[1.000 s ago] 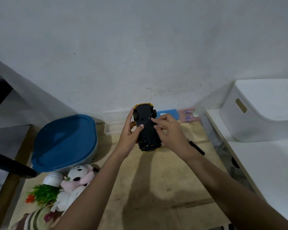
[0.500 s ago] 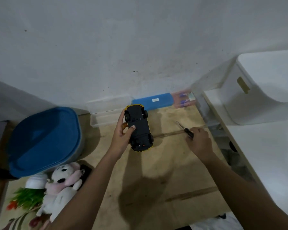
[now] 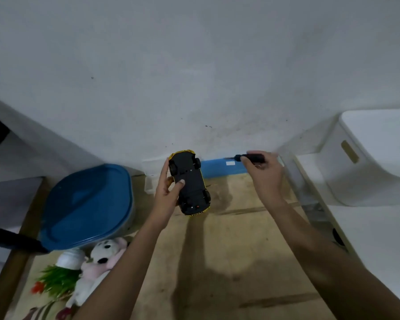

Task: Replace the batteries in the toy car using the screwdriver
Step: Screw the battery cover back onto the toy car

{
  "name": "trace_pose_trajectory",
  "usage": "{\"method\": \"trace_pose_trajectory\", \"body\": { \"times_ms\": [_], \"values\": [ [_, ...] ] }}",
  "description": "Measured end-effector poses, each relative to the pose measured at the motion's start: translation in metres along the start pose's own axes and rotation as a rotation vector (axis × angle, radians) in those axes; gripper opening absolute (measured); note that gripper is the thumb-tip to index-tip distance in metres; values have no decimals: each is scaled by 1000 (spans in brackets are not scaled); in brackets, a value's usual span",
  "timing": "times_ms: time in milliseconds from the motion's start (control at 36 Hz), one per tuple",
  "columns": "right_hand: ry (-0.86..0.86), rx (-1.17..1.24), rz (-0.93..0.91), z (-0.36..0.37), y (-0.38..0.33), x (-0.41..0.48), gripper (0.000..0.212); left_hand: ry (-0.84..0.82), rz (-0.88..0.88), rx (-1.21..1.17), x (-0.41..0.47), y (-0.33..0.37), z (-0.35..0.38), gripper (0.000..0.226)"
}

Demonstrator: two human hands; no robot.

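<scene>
A yellow toy car (image 3: 191, 183) is held upside down above the wooden table, its black underside and wheels facing me. My left hand (image 3: 168, 195) grips it from the left, thumb pressed on the underside. My right hand (image 3: 264, 173) is raised to the right of the car and holds a black-handled screwdriver (image 3: 249, 157) by its handle. The screwdriver's tip points left toward the car but stays apart from it.
A wooden table (image 3: 229, 262) lies below. A blue-lidded container (image 3: 88, 204) sits at the left, with a plush toy (image 3: 97, 262) and a small plant (image 3: 58, 278) in front. A blue box (image 3: 222, 168) and clear tray (image 3: 149, 179) lie by the wall. A white bin (image 3: 367, 158) stands right.
My right hand picked the screwdriver up off the table and lifted it to the level of the car. My left hand kept hold of the upturned car.
</scene>
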State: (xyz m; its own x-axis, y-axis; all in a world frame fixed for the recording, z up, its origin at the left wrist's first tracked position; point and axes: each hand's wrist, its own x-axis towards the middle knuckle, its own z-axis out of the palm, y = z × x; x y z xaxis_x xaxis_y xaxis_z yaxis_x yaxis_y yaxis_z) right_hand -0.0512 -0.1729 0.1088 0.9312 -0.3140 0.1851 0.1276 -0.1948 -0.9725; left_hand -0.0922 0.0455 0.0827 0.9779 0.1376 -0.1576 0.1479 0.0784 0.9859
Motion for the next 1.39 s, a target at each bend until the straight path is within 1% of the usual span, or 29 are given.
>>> {"method": "trace_pose_trajectory", "body": {
  "times_ms": [83, 167, 278, 361, 611, 889, 1222, 1389],
  "values": [
    [-37, 149, -63, 23, -39, 1, 19, 16, 53, -10, 0, 19, -6, 61],
    [-97, 256, -168, 44, -72, -7, 15, 36, 108, -33, -1, 34, -15, 61],
    [-166, 225, -298, 58, -89, -16, 13, 46, 147, -51, -1, 45, -18, 60],
    [-202, 200, -361, 70, -96, -24, 6, 42, 176, -36, -2, 53, -27, 60],
    [-256, 166, -429, 82, -100, -36, 5, 51, 193, -28, -6, 60, -38, 63],
    [-235, 163, -452, 86, -98, -40, 12, 49, 172, -17, -9, 59, -38, 62],
    [-219, 138, -492, 87, -99, -40, 8, 85, 117, -20, -4, 64, -37, 61],
    [-220, 124, -484, 89, -96, -39, 12, 92, 118, -12, -4, 65, -38, 61]
  ]
}}
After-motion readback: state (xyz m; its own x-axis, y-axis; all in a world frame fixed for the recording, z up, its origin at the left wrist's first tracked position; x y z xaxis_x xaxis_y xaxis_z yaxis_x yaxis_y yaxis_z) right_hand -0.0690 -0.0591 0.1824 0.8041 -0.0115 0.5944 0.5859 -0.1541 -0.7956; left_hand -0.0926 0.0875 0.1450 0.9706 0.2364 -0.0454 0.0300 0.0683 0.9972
